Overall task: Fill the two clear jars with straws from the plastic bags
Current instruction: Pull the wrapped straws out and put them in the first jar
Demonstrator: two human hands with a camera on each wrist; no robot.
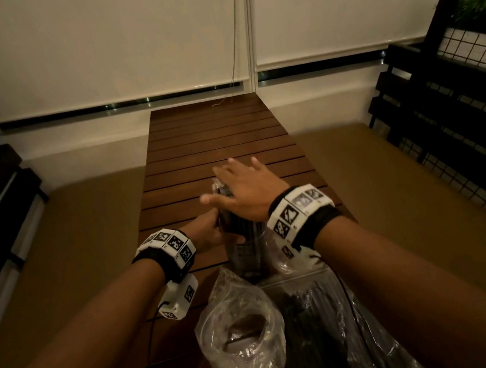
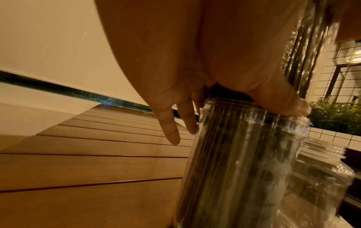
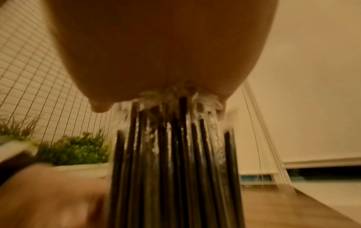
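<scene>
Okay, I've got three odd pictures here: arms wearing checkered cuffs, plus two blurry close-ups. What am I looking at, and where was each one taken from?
There is no machine here. A person works with bare hands and wears a camera on the head and one on each wrist. The wide picture is the head view, and each close-up looks along one hand.

On the slatted wooden table stands a clear jar packed with black straws. The left hand grips the jar near its top. The right hand lies flat and open on the straw tips. A second jar stands beside the first.

Nearer the person lie a crumpled plastic bag and a flat bag holding more straws.
</scene>
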